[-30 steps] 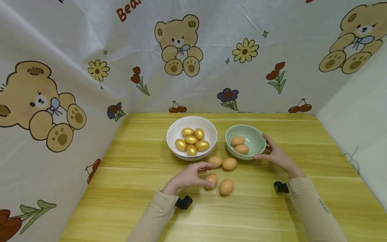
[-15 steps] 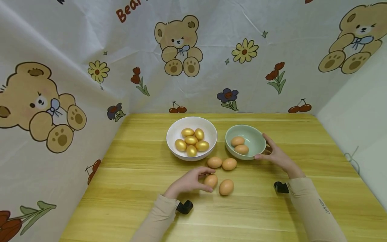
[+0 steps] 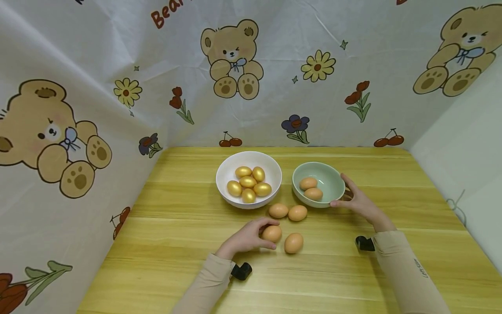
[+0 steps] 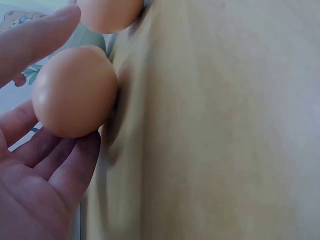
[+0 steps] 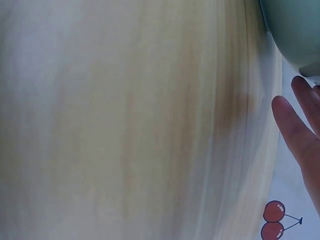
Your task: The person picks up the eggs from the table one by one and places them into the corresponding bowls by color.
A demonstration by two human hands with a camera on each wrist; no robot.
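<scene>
My left hand [image 3: 248, 235] has its fingers curled round the far side of a brown egg [image 3: 272, 234], with the thumb on the near side. In the left wrist view the fingers touch this egg [image 4: 75, 92] and the thumb [image 4: 40, 42] lies beside it. My right hand [image 3: 361, 204] holds the right side of a light green bowl [image 3: 331, 185], thumb and forefinger at its rim. Two brown eggs [image 3: 313, 193] lie inside this bowl. The right wrist view shows fingertips [image 5: 282, 107] by the bowl's underside [image 5: 295, 30].
A white bowl [image 3: 223, 172] of several golden eggs [image 3: 247, 181] stands left of the green bowl. Two brown eggs [image 3: 297, 213] lie before the bowls, another egg [image 3: 293, 243] nearer on the wooden table [image 3: 333, 270]. A bear-print cloth [image 3: 274, 104] hangs behind.
My left hand has drawn back toward me from over the eggs and closed round one brown egg, which has shifted slightly left. My right hand has stayed at the green bowl.
</scene>
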